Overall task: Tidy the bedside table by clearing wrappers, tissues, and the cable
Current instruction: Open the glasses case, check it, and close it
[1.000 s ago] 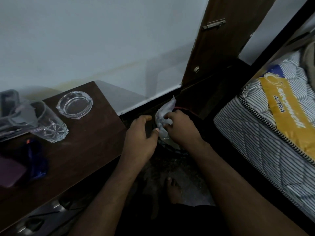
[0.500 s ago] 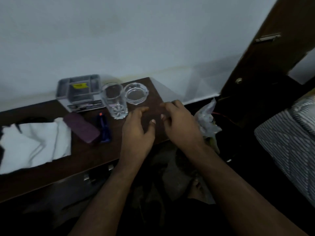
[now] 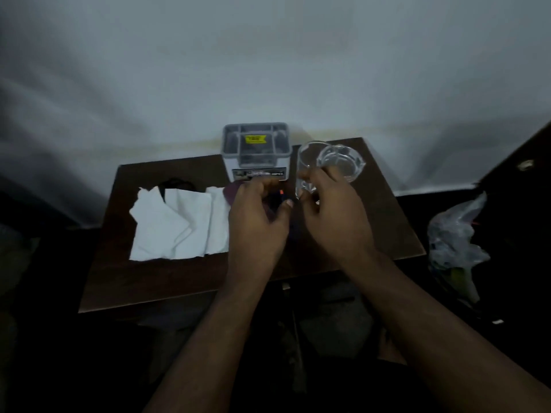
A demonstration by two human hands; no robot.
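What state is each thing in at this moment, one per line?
Tissues: spread flat on the table, not yet cleared.
Cable: dark, mostly hidden behind the tissues.
Drinking glass: upright, looks empty.
Glass ashtray: upright, looks empty.
Grey box: upright by the wall.
Plastic bag: crumpled, off the table.
Left hand: loosely curled, holding nothing visible.
Right hand: beside the glass; grip unclear.

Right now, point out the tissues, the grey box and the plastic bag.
tissues (image 3: 179,225), head view, middle of the white sheets.
grey box (image 3: 256,150), head view, its open top by the yellow label.
plastic bag (image 3: 456,234), head view, crumpled middle.
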